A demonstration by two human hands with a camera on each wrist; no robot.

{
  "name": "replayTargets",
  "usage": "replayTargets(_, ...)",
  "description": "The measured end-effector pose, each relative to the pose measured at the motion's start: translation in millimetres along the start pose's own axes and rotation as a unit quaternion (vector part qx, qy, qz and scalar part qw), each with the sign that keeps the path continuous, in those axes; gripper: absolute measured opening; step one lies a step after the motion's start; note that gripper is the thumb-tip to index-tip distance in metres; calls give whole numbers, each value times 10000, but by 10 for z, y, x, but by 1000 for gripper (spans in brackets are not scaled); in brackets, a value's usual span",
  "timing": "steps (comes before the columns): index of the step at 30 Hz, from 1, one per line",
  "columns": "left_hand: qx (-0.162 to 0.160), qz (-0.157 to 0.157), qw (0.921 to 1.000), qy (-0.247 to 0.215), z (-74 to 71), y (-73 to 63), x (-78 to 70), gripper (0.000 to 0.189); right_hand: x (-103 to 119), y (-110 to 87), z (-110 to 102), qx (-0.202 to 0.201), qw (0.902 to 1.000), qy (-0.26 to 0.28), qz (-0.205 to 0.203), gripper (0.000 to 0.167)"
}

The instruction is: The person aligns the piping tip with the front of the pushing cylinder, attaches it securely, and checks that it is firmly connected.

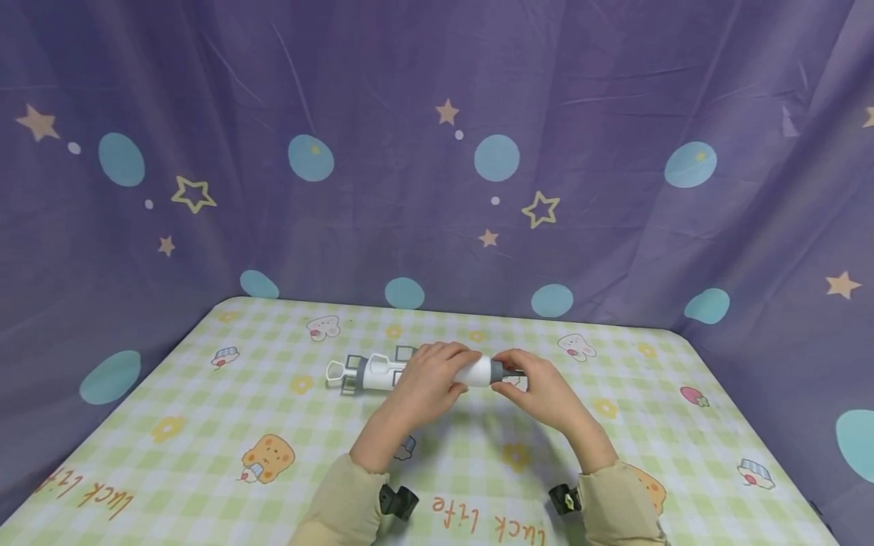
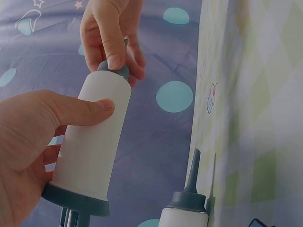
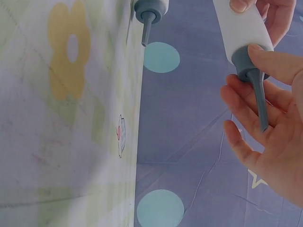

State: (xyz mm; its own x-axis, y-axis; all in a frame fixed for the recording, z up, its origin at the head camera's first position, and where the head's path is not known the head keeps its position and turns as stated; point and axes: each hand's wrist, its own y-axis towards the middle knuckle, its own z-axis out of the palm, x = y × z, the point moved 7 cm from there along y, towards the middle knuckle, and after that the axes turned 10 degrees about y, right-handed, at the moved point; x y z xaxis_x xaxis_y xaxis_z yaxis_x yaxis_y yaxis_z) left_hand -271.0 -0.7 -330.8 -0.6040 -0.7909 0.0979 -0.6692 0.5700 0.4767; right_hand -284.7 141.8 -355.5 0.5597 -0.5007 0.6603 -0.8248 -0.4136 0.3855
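Note:
My left hand point(image 1: 429, 383) grips a white syringe-like tube point(image 1: 473, 371) around its barrel, thumb laid along the side. A grey collar point(image 2: 75, 201) rings the tube's rear end, with part of a grey rod behind it. At the front end my right hand point(image 1: 544, 392) pinches the grey nozzle cap point(image 3: 242, 59) between thumb and fingers. The thin tapered nozzle point(image 3: 260, 101) points across the right palm. A second tube of the same kind point(image 1: 378, 373) lies on the table to the left, partly hidden by my left hand; its grey nozzle point(image 2: 193, 172) shows in the left wrist view.
A green-and-white checked cloth point(image 1: 205, 409) with cartoon prints covers the table. Behind it hangs a purple curtain point(image 1: 410, 91) with stars and blue dots. Small black devices point(image 1: 398, 502) sit at both wrists, by the sleeves.

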Motion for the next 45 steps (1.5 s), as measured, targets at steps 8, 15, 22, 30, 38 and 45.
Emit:
replayTargets(8,-11,-37,10000,-47,-5,0,9,47,45,8,-23,-221,9990,29,-395,36)
replayTargets(15,-123,-43,9998,-122,-34,-6,8,48,74,-1,-48,-369,9972,37,-654,34)
replayTargets(22,-431,65,9990,51,-68,-18,-12,47,89,-6,-50,-349,9968,-8,-721,31)
replayTargets(30,-788,111,9966,201,-92,-23,-42,47,99,-2,-63,-328,9970,14,-694,30)
replayTargets(38,-581,33,9983,38,-27,-12,-51,47,29,-23,-73,-100,9996,143,-210,31)
replayTargets(45,-566,135,9982,142,-2,38,-93,46,-71,-26,-115,-58,9991,341,255,33)
